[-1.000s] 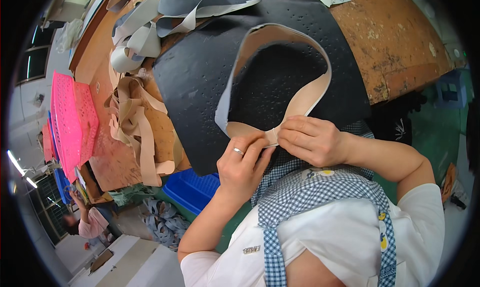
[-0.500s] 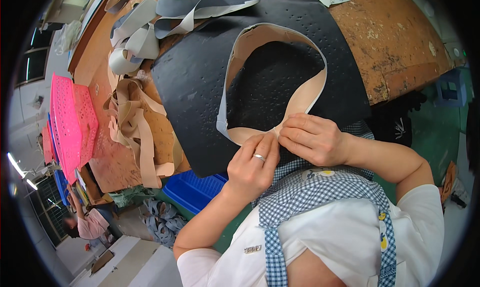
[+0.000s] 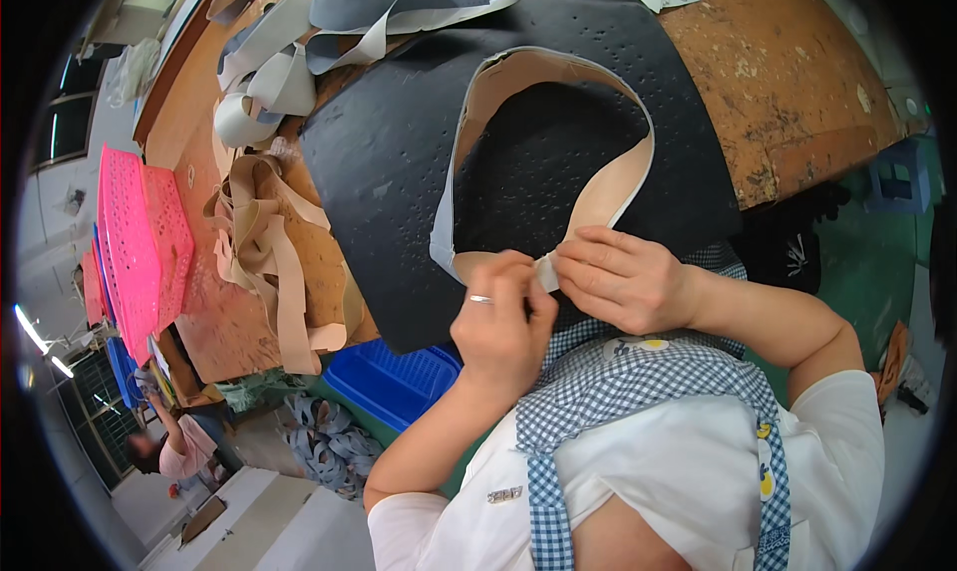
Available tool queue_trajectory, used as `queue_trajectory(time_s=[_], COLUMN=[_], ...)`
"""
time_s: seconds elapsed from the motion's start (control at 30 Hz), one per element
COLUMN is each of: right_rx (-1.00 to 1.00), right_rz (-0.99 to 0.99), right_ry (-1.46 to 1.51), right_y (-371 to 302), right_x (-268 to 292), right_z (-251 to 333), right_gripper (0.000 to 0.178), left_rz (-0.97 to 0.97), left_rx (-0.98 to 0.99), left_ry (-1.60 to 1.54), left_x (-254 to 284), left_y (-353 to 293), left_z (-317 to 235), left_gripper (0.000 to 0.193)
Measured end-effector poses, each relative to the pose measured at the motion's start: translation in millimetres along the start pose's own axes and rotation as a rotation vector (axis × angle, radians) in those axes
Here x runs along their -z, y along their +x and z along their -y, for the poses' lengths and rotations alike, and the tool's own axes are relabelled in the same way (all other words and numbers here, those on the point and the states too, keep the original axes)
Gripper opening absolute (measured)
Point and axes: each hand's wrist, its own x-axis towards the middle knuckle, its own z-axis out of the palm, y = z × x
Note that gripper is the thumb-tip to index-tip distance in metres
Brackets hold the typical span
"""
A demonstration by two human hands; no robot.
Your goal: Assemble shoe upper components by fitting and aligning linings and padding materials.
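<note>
A wide strip, beige on its inner face and pale grey-blue outside, stands on edge in a loop on the black mat. Both hands are at the near side of the loop. My right hand pinches the strip, its fingers pressed together, and a short pale end shows beside the fingertips. Just left of it, my left hand, wearing a silver ring, has its fingers curled and closed on the neighbouring part of the strip. The fingertips of the left hand are partly hidden.
Beige strips lie tangled left of the mat; grey and white strips lie beyond them. A pink perforated basket stands at the far left. Below the worn wooden table is a blue crate. Another person is at lower left.
My left hand has turned and lifted slightly, its fingers curling more, and a pale end of strip has come into view between the hands. My right hand has barely moved.
</note>
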Motion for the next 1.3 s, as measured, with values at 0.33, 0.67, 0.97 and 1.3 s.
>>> queue_trajectory(time_s=[0.33, 0.67, 0.97, 1.3], right_rx=[-0.029, -0.016, -0.029, -0.012], right_rz=[0.019, 0.047, 0.02, 0.026], right_ry=[-0.002, 0.002, 0.006, -0.004], right_y=[-0.6, -3.2, -2.7, -3.1], right_x=[0.5, 1.5, 2.2, 1.7], right_z=[2.9, 1.4, 0.9, 0.9], right_gripper=[0.017, 0.018, 0.023, 0.022], left_rz=[-0.024, 0.045, 0.048, 0.052], left_rx=[-0.052, -0.211, -0.301, -0.376], left_ry=[-0.071, 0.136, 0.162, 0.133], left_x=[0.2, 6.2, 5.1, 4.2], left_y=[-5.6, -6.0, -10.6, -9.1], left_z=[7.0, 12.7, 19.2, 25.3], left_gripper=[0.035, 0.03, 0.03, 0.028])
